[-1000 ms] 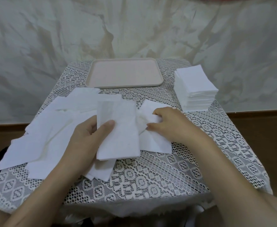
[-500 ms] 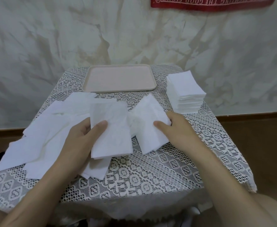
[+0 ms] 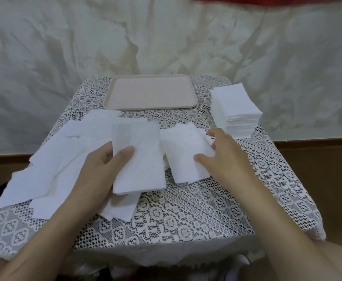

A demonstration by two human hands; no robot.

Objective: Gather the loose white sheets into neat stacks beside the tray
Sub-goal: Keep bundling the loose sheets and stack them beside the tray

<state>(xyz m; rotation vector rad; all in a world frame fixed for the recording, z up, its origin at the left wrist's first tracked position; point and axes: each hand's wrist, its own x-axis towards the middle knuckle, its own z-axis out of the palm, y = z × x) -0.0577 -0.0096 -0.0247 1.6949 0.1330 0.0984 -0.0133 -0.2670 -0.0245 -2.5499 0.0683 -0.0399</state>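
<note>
Where the head camera looks down, a small bench with a white lace cloth (image 3: 186, 216) is seen. A folded white paper sheet (image 3: 139, 165) is held near the middle by the left hand (image 3: 97, 171). The thumb is laid on top and the fingers are tucked under, so the sheet is clamped between them. Just to the right, a second folded white sheet (image 3: 182, 153) is held by the right hand (image 3: 226, 159), with the thumb pressed on top and the fingers bent round its right edge. Loose white sheets (image 3: 50, 163) are spread in a messy pile on the left side, partly under the left hand. A flat pink plastic tray (image 3: 151, 107) is set at the far edge. A tall neat stack of white sheets (image 3: 237, 106) is placed just right of the tray.
</note>
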